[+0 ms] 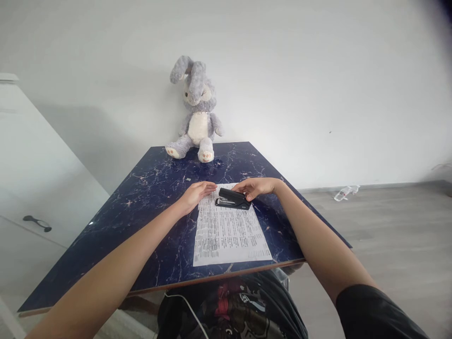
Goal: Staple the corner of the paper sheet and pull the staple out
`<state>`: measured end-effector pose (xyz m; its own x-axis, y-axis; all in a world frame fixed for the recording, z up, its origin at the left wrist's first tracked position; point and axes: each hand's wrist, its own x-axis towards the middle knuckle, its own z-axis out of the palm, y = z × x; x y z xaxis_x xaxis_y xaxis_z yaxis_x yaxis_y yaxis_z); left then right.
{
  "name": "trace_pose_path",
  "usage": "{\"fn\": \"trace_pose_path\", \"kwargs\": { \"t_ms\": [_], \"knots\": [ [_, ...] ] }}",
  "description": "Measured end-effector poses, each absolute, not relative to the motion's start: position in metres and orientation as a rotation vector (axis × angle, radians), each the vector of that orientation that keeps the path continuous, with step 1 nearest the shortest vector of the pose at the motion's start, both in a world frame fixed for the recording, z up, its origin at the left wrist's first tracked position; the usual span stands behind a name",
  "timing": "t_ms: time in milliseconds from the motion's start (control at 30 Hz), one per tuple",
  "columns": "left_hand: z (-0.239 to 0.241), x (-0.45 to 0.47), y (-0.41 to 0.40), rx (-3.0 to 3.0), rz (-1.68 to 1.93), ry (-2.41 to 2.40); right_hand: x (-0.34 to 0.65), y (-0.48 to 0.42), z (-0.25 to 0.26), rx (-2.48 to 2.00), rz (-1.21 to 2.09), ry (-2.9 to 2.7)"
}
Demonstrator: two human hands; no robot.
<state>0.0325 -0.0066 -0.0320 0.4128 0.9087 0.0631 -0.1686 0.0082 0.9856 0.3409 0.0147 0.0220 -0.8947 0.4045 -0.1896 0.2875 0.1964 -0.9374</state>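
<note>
A printed sheet of paper (229, 233) lies on a dark blue marbled table (148, 207). A black stapler (232, 198) sits over the sheet's far edge. My right hand (257, 187) rests on the stapler's far end, fingers curled around it. Flat on the table beside the paper's far left corner lies my left hand (196, 194), fingers stretched out together, fingertips touching the sheet.
A grey and white plush rabbit (195, 113) sits at the table's far edge against the white wall. A white cabinet with a dark handle (37, 222) stands at the left. An empty plastic bottle (345, 192) lies on the grey floor at the right.
</note>
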Motion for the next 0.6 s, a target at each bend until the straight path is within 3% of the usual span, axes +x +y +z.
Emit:
{"fn": "trace_pose_path", "kwargs": {
  "t_ms": [600],
  "knots": [
    [-0.03, 0.0316, -0.0071, 1.292, 0.959, 0.765, 0.343, 0.018, 0.0189, -0.568, 1.783, -2.393]
  ]
}}
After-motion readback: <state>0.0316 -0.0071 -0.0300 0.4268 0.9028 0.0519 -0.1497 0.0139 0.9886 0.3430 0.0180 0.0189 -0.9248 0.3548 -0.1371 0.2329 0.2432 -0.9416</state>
